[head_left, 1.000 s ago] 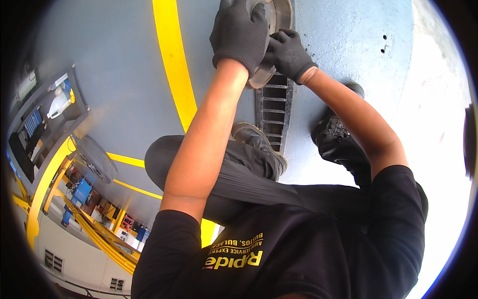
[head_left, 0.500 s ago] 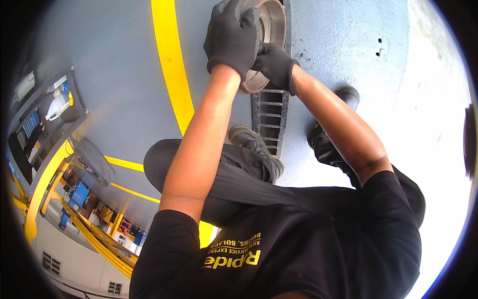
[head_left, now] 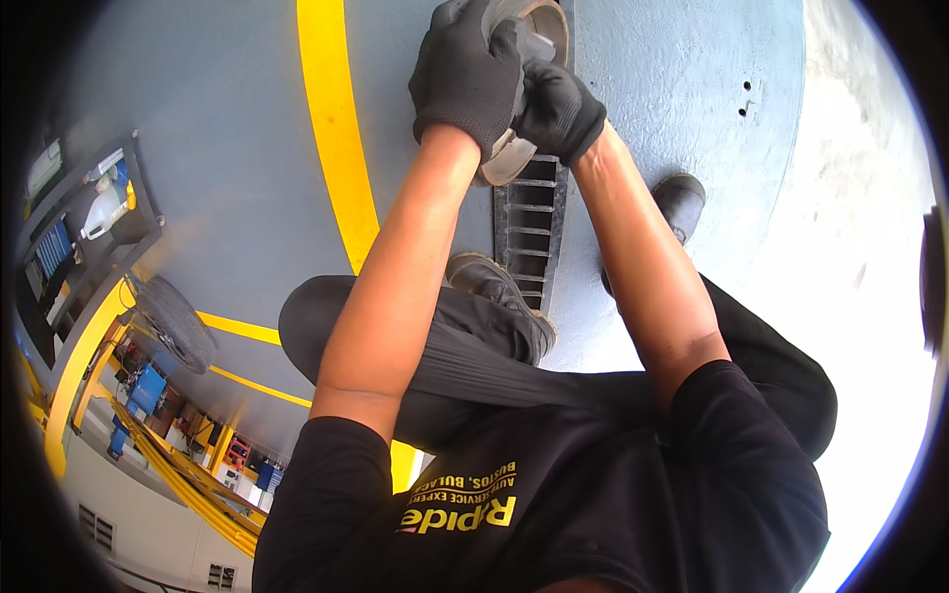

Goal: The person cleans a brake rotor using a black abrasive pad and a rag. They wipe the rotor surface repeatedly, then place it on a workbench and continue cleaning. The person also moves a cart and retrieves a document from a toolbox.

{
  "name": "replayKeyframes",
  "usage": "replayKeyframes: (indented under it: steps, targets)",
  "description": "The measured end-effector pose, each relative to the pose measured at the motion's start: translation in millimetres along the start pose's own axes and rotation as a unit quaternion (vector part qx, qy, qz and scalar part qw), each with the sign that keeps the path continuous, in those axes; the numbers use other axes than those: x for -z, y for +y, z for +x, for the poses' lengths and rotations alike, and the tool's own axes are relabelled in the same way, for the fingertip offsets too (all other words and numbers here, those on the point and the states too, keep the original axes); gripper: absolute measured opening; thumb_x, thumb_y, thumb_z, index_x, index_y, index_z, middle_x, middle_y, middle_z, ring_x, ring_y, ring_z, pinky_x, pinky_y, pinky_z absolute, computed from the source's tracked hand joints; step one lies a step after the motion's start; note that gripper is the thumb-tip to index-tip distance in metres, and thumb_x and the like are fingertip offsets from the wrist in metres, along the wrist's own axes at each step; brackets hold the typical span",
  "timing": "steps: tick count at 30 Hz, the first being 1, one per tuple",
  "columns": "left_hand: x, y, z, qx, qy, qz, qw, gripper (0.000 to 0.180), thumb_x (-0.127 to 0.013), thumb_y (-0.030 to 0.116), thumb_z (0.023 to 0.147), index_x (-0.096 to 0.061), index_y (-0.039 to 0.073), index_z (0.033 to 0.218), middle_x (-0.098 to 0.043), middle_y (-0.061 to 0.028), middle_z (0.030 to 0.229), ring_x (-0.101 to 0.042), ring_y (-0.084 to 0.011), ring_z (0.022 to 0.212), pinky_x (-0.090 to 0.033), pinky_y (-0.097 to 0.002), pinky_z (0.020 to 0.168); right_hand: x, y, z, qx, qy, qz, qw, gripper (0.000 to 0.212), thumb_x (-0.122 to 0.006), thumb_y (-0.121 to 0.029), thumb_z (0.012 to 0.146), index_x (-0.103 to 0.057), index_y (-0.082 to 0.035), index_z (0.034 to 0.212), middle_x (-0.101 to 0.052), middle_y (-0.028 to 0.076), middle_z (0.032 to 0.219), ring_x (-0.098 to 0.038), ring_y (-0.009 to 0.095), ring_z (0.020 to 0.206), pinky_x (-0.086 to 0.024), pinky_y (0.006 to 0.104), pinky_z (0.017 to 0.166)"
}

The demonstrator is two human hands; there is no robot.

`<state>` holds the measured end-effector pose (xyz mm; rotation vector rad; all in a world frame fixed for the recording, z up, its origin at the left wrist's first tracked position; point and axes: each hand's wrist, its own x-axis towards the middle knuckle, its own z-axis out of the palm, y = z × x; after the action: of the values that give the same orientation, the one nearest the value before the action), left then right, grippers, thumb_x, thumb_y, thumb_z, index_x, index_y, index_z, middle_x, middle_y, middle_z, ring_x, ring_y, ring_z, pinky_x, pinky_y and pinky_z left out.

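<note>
A round metal brake drum point(head_left: 511, 163), its inner side facing to the right, stands tilted at the top of the view. My left hand point(head_left: 468, 77), in a dark grey work glove, is closed on the drum's near-left rim; its fingertips are partly hidden. Curled into a fist, my gloved right hand point(head_left: 560, 114) is at the drum's open side, close against the left hand. A small pale piece point(head_left: 539, 46) shows inside the drum just above the right fingers. Whether the right hand grips that piece cannot be made out.
Below the drum, a metal floor grate point(head_left: 531, 217) runs between my boots point(head_left: 680, 206). A yellow line point(head_left: 336, 109) crosses the grey floor. At the left are a tire point(head_left: 173, 321), a dark cart point(head_left: 148, 188) with a white bottle point(head_left: 104, 212), and a yellow lift frame point(head_left: 84, 356).
My right hand has moved up a little and turned, its forearm swinging inward. The pale piece now shows inside the drum. My left hand keeps its grip on the drum.
</note>
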<state>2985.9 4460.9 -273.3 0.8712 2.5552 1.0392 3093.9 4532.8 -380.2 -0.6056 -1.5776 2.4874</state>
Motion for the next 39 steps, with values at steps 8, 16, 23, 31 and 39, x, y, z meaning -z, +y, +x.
replayKeyframes:
  steps: [8,16,23,31,39]
  targets:
    - [-3,4,-1,0.016,-0.014,0.008,1.000,0.042,-0.060,0.023,0.096,-0.061,0.008,0.134,-0.060,-0.0169,0.134,-0.059,-0.0368,0.122,-0.049,-0.0433,0.103,7,-7,-35,-0.134,-0.142,-0.380,0.904,0.028,-0.064,-0.014,0.095,-0.072,-0.019,0.120,-0.067,0.003,0.126,-0.064,0.020,0.114,-0.052,0.0372,0.097]
    - [25,-17,-1,0.079,-0.189,-0.399,0.894,0.075,-0.068,0.038,0.095,-0.039,-0.001,0.152,-0.055,-0.0176,0.141,-0.057,-0.0266,0.130,-0.048,-0.0378,0.106,50,-22,-2,0.182,-0.096,-0.807,0.553,0.025,-0.069,-0.022,0.085,-0.076,-0.031,0.107,-0.061,0.002,0.116,-0.062,0.026,0.104,-0.049,0.0427,0.088]
    - [39,-87,-73,0.108,-0.188,-0.185,0.959,0.116,-0.083,0.007,0.071,-0.012,0.005,0.162,-0.046,-0.0226,0.152,-0.048,-0.0304,0.140,-0.046,-0.0369,0.111,23,-6,-24,0.094,-0.103,-0.789,0.599,0.027,-0.071,-0.020,0.085,-0.071,-0.030,0.110,-0.061,0.002,0.113,-0.062,0.028,0.108,-0.050,0.0450,0.088]
    - [68,-10,-30,0.021,-0.160,0.019,0.987,0.070,-0.073,0.022,0.081,-0.049,0.009,0.146,-0.058,-0.0195,0.137,-0.056,-0.0348,0.126,-0.046,-0.0411,0.107,18,-27,-28,0.135,0.064,-0.636,0.757,0.028,-0.074,-0.012,0.078,-0.073,-0.020,0.105,-0.065,0.009,0.105,-0.063,0.035,0.101,-0.051,0.0463,0.087]
    - [33,-32,-20,-0.078,-0.050,-0.050,0.994,0.063,-0.074,0.029,0.078,-0.061,0.003,0.134,-0.066,-0.0202,0.118,-0.061,-0.0397,0.110,-0.049,-0.0465,0.098,-44,71,-50,0.160,0.131,-0.624,0.754,0.035,-0.070,-0.016,0.076,-0.073,-0.028,0.108,-0.062,0.004,0.105,-0.059,0.034,0.100,-0.044,0.0504,0.090]
